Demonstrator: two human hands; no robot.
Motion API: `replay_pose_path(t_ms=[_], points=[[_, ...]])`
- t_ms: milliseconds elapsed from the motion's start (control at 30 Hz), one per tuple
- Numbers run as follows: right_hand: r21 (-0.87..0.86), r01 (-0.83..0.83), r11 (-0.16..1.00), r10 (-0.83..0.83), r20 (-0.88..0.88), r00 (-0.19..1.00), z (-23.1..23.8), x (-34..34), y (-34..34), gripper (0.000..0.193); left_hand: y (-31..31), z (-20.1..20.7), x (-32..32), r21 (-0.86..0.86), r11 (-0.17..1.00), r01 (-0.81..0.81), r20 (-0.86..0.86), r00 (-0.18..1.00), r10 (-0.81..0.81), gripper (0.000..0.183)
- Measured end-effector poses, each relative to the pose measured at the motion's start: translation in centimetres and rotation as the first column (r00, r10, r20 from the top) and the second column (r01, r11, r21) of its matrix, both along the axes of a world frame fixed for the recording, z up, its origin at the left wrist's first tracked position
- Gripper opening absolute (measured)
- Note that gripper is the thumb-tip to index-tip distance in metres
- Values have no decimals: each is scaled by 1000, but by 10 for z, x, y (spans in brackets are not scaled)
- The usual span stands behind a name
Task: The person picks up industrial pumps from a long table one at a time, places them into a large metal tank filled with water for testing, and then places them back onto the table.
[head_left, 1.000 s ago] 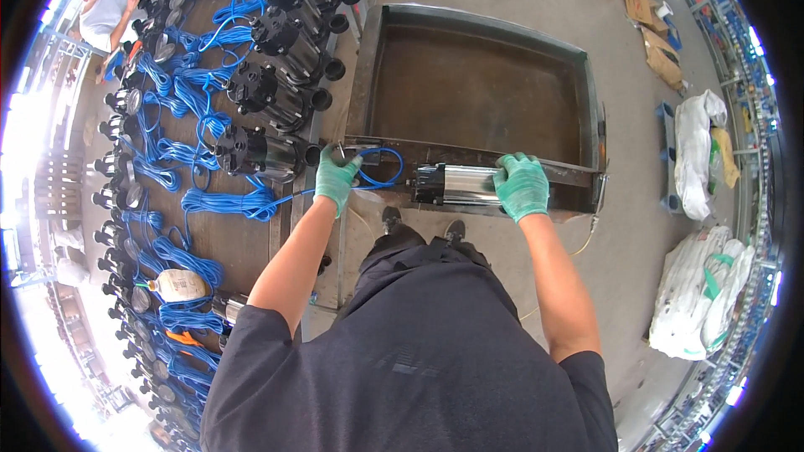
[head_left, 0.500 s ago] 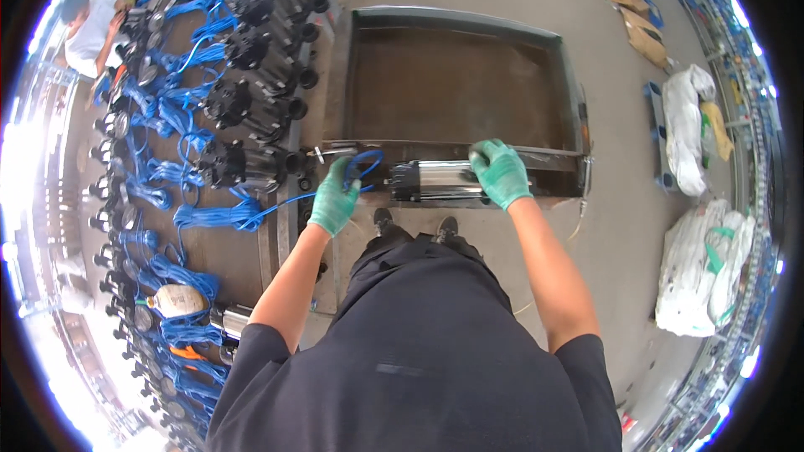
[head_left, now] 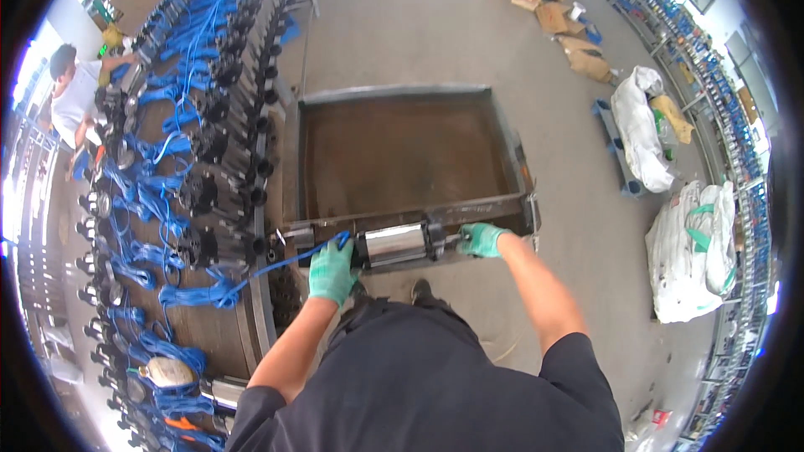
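Note:
A cylindrical pump motor (head_left: 397, 239) with a shiny metal body and black ends lies across the near ledge of a rectangular metal tank. At its left end is my left hand (head_left: 332, 271) in a green glove, closed round a blue cable (head_left: 289, 261) that runs off to the left. My right hand (head_left: 483, 240), also gloved in green, is at the motor's right end. Its fingers are closed near a small metal part there; what they grip is hidden.
The tank (head_left: 295, 159) holds brownish liquid. On the left, a long bench carries rows of black-ended motors (head_left: 219, 197) and blue cable coils (head_left: 197, 295). A person (head_left: 77, 96) in white stands beyond it. White sacks (head_left: 691, 255) and cardboard (head_left: 584, 59) lie on the right-hand floor.
The view has tilted up, so the tank sits lower. My right hand has moved off the motor's body to its right end. My left hand remains at the cable beside the left end.

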State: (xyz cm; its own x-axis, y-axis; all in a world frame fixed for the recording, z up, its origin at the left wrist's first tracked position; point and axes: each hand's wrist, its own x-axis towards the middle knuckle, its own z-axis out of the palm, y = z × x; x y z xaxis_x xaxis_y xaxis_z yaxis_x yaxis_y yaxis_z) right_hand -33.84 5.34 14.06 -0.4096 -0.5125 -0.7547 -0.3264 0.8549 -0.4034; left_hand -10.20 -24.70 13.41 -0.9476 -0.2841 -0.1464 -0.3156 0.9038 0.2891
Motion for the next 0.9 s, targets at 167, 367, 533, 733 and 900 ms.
replay_pose_path(t_ms=[167, 367, 533, 733, 900], points=[[47, -338, 940, 306, -553, 775, -36, 6, 11, 25, 1, 0, -2, -15, 1000, 2, -5, 1000, -2, 65], [-52, -95, 994, 80, -238, 968, -44, -7, 7, 47, 1, -2, -4, -49, 999, 6, -2, 1000, -6, 61], [9, 472, 881, -454, 289, 843, -70, -15, 20, 58, 2, -8, -5, -53, 999, 13, 2, 1000, -13, 61], [-300, 781, 548, -529, 599, 601, -79, 7, 25, 22, 2, -8, -4, -76, 997, -2, -1, 1000, 2, 62], [-160, 869, 468, -443, 808, 388, -64, 2, 30, 23, 3, -7, -7, -85, 996, 13, 17, 1000, -11, 64]])
